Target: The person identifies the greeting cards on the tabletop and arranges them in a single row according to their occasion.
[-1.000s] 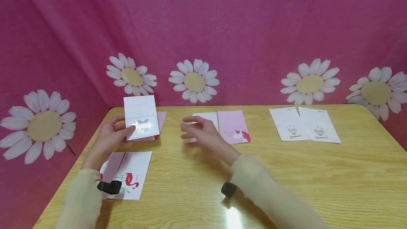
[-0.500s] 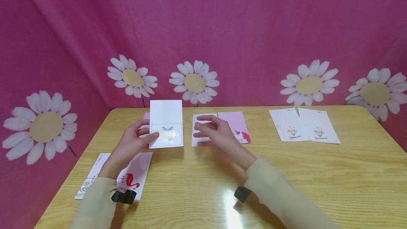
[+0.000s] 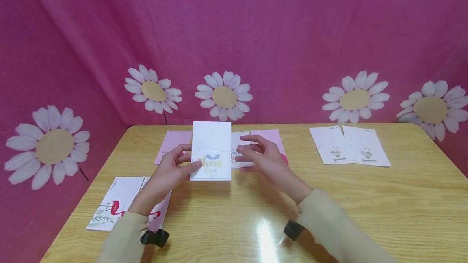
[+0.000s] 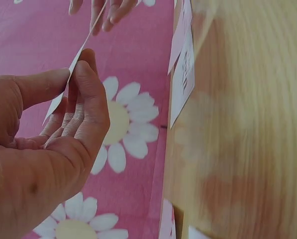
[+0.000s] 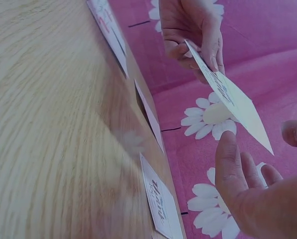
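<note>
My left hand (image 3: 170, 173) pinches a white "Thank you" card (image 3: 211, 141) by its left edge, thumb on the front and fingers behind. The card is held up above the table, its gold and blue print facing me. Just to its right is my right hand (image 3: 268, 159), fingers apart and loosely bent, holding nothing. In the right wrist view a gap shows between that hand and the card (image 5: 233, 99). Behind the right hand lie another white "Thank you" card (image 5: 160, 199) and a pink unicorn card (image 3: 268, 135), both partly hidden.
On the wooden table (image 3: 226, 222), two white diamond cards (image 3: 334, 145) overlap at the back right. A pink card (image 3: 175, 141) lies at the back left. Two flamingo cards (image 3: 117, 202) are at the front left, partly covered by my left arm. A pink flowered curtain (image 3: 285, 44) hangs behind.
My left hand has carried the "Thank you" card rightward from above the back-left pink card, and slightly nearer me. My right hand has shifted to the right, still holding nothing.
</note>
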The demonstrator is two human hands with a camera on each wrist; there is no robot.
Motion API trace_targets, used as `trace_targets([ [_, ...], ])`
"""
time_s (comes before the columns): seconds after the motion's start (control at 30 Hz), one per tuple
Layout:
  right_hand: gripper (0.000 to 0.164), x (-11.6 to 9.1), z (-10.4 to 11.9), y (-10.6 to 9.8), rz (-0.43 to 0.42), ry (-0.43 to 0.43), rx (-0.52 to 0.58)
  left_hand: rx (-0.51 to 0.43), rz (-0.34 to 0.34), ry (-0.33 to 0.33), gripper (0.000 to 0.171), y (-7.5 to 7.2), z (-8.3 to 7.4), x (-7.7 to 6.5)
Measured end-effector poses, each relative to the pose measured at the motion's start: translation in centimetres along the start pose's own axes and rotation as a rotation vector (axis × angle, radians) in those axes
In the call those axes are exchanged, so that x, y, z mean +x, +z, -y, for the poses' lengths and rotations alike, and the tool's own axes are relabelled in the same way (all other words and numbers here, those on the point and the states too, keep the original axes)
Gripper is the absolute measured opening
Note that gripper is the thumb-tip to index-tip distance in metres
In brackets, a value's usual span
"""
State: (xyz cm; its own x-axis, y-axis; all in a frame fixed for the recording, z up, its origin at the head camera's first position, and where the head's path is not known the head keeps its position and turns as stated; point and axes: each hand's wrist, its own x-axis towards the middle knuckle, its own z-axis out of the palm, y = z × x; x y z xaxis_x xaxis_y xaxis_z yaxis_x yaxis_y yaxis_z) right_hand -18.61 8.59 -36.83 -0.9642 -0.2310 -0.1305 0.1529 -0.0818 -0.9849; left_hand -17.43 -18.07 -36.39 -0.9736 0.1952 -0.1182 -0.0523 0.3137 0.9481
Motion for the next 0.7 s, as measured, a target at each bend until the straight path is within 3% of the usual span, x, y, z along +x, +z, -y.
trace_targets([
  [0.33,0.048,-1.2,-0.1,-1.1,-0.018,0.001,-0.066,-0.012,0.034,-0.047,0.051,2.4,-0.2,-0.5],
  [0.7,0.054,-2.2,-0.4,-0.7,-0.078,0.027,-0.169,-0.074,0.1,-0.033,0.047,3.9,0.0,-1.1],
])
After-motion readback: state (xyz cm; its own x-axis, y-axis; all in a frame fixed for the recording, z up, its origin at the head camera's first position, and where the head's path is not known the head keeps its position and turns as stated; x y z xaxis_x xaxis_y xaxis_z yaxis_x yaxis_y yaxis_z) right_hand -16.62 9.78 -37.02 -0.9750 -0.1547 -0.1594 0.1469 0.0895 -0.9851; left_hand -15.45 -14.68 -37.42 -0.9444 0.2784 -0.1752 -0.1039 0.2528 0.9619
